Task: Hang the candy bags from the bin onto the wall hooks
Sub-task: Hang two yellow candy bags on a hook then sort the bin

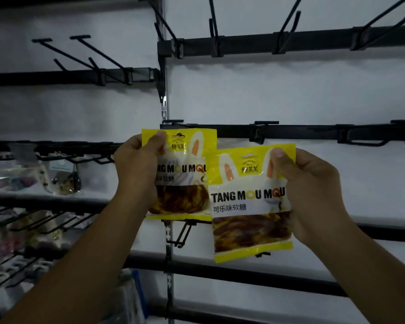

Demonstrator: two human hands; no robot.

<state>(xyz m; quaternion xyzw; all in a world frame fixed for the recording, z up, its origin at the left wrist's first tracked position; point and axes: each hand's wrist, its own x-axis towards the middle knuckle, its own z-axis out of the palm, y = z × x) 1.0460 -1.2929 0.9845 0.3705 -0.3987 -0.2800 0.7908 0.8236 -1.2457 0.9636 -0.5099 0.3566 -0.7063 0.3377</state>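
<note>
yellow candy bag [185,174] hanging from left hand [138,169], thumb pinching top corner, just below black hook [173,122] on rail. right hand [309,190] pinching second bag [250,202], lower, overlapping first. likely lining hang hole up with hook tip; best keeping bag flat, sliding straight on.

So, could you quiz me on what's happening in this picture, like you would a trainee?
1. True or false: the left hand is empty.
2. Which is held higher? A: left bag. B: right bag.
3. Fill in: the right hand holds its bag so it overlaps the other, lying in ____ of it.
Key: 1 false; 2 A; 3 front.
</note>
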